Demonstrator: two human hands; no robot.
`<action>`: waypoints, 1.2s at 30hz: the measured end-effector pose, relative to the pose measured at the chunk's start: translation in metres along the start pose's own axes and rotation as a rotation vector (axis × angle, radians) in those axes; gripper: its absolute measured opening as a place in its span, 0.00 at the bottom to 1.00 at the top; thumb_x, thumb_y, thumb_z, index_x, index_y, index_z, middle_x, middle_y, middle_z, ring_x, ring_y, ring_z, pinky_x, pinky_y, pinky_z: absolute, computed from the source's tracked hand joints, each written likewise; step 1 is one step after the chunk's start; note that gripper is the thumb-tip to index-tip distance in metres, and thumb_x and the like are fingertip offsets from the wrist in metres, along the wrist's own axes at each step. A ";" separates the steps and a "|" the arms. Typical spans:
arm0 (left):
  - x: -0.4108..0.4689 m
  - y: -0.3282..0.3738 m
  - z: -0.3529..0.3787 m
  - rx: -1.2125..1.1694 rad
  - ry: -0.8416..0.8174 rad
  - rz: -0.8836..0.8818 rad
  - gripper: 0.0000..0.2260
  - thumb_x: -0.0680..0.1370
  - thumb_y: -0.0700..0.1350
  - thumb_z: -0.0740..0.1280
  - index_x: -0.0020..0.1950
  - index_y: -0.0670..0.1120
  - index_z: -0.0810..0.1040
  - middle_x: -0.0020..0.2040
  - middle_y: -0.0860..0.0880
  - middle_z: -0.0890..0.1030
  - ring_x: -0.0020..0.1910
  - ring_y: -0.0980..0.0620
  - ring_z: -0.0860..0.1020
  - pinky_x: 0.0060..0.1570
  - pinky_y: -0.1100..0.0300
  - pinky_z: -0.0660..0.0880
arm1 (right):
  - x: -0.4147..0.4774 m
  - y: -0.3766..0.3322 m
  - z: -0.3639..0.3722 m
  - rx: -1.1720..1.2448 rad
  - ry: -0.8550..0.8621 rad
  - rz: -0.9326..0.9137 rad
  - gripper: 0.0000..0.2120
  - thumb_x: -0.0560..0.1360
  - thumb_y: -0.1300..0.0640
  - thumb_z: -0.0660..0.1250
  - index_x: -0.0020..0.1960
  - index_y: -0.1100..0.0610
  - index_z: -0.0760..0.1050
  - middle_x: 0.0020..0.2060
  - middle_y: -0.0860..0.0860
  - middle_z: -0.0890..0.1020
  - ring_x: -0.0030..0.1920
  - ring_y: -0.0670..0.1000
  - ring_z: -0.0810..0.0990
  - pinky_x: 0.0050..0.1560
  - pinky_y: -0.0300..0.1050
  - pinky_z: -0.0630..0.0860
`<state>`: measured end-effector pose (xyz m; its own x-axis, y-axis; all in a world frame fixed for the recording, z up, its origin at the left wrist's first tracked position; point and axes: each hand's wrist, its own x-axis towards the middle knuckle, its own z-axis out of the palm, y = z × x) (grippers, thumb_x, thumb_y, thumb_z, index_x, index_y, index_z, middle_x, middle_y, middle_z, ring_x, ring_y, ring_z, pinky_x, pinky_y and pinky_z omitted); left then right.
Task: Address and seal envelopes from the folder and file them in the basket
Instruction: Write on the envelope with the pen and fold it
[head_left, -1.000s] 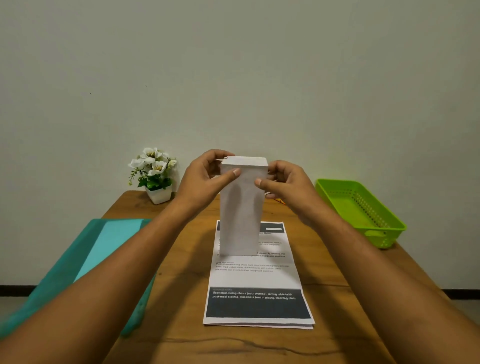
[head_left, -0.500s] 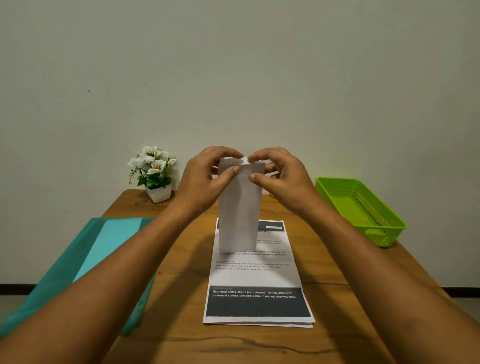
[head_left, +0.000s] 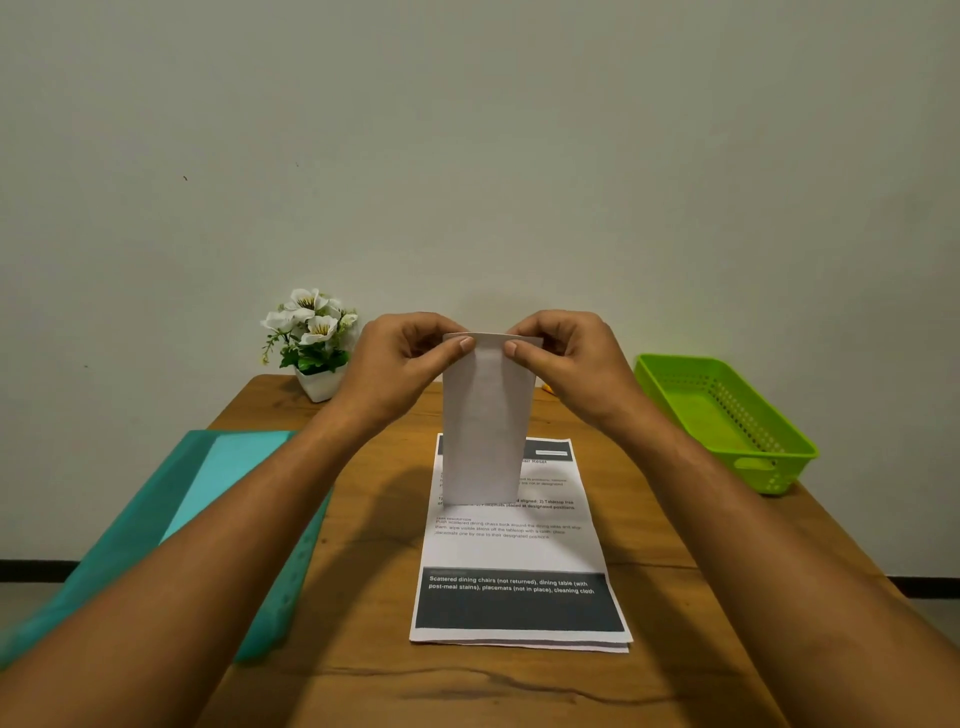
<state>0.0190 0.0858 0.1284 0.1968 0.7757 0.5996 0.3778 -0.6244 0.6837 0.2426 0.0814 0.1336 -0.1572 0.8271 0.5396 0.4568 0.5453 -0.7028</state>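
- The left hand (head_left: 400, 364) and right hand (head_left: 566, 358) pinch the top corners of a white envelope (head_left: 488, 421), held upright above printed sheets (head_left: 519, 551) on the wooden table (head_left: 363, 519).
- The green basket (head_left: 727, 415) sits at the table's right edge.
- The teal folder (head_left: 208, 509) lies at the left.
- A white flower pot (head_left: 311, 338) stands at the back.

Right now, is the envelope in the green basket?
No, left hand and right hand pinch the envelope upright over the printed sheets, apart from the green basket.
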 end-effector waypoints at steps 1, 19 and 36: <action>0.000 -0.001 -0.001 -0.001 -0.005 -0.006 0.08 0.79 0.47 0.72 0.54 0.44 0.86 0.46 0.50 0.87 0.47 0.51 0.85 0.49 0.48 0.84 | 0.000 0.000 0.000 0.000 0.002 0.003 0.04 0.80 0.55 0.73 0.51 0.56 0.85 0.45 0.49 0.86 0.49 0.51 0.85 0.46 0.45 0.82; -0.005 -0.003 -0.002 -0.203 0.077 -0.102 0.09 0.81 0.46 0.71 0.44 0.43 0.82 0.37 0.45 0.81 0.36 0.51 0.77 0.35 0.57 0.76 | 0.001 0.008 -0.003 0.249 0.097 0.064 0.06 0.75 0.57 0.77 0.47 0.57 0.81 0.37 0.56 0.83 0.40 0.52 0.81 0.47 0.54 0.81; -0.086 -0.071 -0.007 0.241 -0.004 -0.602 0.10 0.78 0.47 0.72 0.40 0.44 0.81 0.38 0.46 0.82 0.39 0.50 0.80 0.40 0.57 0.77 | -0.023 0.076 0.033 -0.030 -0.225 0.362 0.10 0.74 0.64 0.75 0.52 0.51 0.82 0.41 0.54 0.83 0.39 0.49 0.79 0.43 0.49 0.77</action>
<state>-0.0312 0.0622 0.0315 -0.1094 0.9842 0.1390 0.6157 -0.0427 0.7868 0.2524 0.1085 0.0521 -0.1676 0.9754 0.1433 0.5421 0.2126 -0.8130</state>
